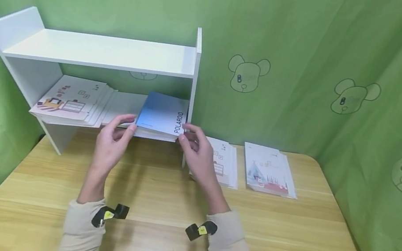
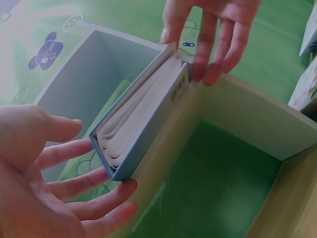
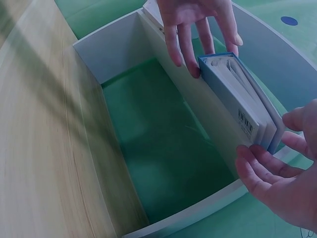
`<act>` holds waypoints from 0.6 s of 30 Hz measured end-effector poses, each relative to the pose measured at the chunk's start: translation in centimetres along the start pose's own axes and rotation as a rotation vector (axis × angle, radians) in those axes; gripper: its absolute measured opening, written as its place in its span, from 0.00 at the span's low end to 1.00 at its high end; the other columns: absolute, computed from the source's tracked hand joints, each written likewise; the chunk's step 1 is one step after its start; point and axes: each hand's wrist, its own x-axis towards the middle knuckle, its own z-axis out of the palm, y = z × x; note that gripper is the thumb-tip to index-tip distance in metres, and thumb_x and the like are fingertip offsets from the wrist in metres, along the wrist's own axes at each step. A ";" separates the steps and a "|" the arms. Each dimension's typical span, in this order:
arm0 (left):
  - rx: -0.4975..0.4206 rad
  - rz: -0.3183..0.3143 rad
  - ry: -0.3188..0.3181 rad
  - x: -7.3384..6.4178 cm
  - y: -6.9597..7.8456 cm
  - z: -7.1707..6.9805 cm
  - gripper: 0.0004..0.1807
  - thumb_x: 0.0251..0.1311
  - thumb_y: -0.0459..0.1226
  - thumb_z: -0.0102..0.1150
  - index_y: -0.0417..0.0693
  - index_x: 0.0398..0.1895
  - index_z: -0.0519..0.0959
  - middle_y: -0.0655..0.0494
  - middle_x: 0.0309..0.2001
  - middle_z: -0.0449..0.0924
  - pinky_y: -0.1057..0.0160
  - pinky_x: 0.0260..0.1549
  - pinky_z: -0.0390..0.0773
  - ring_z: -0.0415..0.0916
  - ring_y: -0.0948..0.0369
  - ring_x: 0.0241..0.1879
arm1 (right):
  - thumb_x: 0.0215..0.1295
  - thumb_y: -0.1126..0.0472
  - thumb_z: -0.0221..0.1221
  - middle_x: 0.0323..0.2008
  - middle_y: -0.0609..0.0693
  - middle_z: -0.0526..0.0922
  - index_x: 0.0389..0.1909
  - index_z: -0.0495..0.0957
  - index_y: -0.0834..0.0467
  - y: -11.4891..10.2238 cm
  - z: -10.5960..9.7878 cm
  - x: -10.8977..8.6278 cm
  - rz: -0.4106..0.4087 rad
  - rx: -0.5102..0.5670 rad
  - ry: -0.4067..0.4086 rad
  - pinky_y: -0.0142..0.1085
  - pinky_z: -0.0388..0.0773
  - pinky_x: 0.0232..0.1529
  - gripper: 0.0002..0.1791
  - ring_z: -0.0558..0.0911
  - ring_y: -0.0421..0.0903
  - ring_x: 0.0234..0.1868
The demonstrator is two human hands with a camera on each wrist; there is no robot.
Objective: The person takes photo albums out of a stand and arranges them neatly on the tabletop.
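Observation:
A blue-and-white photo album (image 1: 163, 112) marked POLAROID lies on the lower shelf board, against the right side panel of the white shelf (image 1: 117, 53). Its page edges (image 2: 141, 109) and back-cover barcode show in the wrist views. At the album's left end is my left hand (image 1: 113, 141), fingertips touching the corner (image 2: 111, 173) while the thumb stands off it. My right hand (image 1: 200, 154) pinches the right end, thumb on the cover edge and fingers below, as the right wrist view shows. Part of the right fingers is hidden by the panel in the head view.
A stack of white illustrated booklets (image 1: 68, 97) fills the shelf's left part. Two more booklet piles lie on the wooden table (image 1: 154, 207) at right, one near my right forearm (image 1: 230, 173) and one farther right (image 1: 267, 171). Green curtain (image 1: 301, 35) hangs behind.

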 end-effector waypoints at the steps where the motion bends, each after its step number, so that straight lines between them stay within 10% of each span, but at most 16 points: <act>1: 0.004 0.002 -0.005 0.0 0.0 0.1 0.19 0.75 0.40 0.57 0.43 0.65 0.77 0.48 0.64 0.76 0.64 0.53 0.81 0.81 0.50 0.56 | 0.76 0.61 0.58 0.52 0.55 0.82 0.63 0.75 0.56 0.0 0.1 0.0 0.006 0.001 0.003 0.37 0.86 0.51 0.18 0.86 0.54 0.50; 8: 0.017 0.036 -0.008 0.2 -0.3 0.9 0.18 0.75 0.42 0.57 0.47 0.64 0.78 0.48 0.63 0.74 0.48 0.57 0.81 0.80 0.49 0.56 | 0.76 0.61 0.57 0.49 0.57 0.83 0.63 0.75 0.56 0.0 0.6 0.3 0.038 0.028 0.012 0.37 0.87 0.50 0.17 0.86 0.52 0.48; 18: 0.014 0.018 0.035 0.3 -0.4 1.4 0.17 0.75 0.41 0.57 0.48 0.63 0.79 0.49 0.61 0.75 0.53 0.52 0.83 0.81 0.48 0.53 | 0.78 0.61 0.55 0.51 0.58 0.83 0.64 0.76 0.56 -0.3 1.1 0.4 0.096 0.082 0.026 0.48 0.86 0.53 0.17 0.86 0.53 0.49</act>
